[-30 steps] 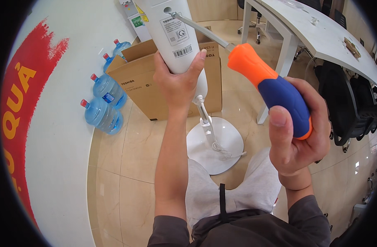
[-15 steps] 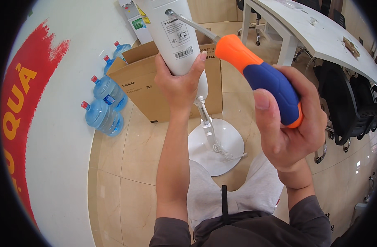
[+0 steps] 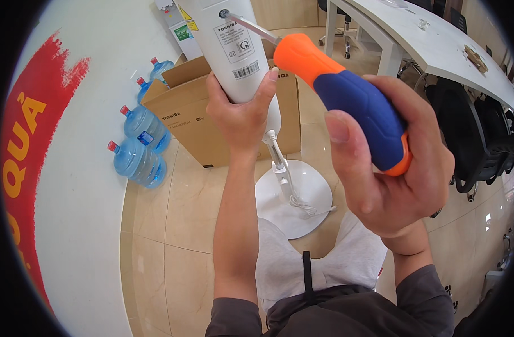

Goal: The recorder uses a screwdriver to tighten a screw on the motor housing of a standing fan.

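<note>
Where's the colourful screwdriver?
In the head view, the screwdriver is mostly right of centre, in the right hand, its shaft reaching a hole in the white casing.

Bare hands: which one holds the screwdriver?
The right hand, wrapped around the handle of the blue-and-orange screwdriver; the left hand instead grips the white housing.

Cardboard box [image 3: 192, 132] noted at 11 o'clock on the tiled floor [image 3: 195, 216]; water dispenser [image 3: 176, 25] beyond it. 4 red-capped water bottles [image 3: 132, 162] at 10 o'clock beside a white wall [image 3: 88, 191]. Red patch [image 3: 46, 84], 9 o'clock. White tabletop [image 3: 425, 48], 2 o'clock. Black chair [image 3: 455, 129], 3 o'clock.
</note>
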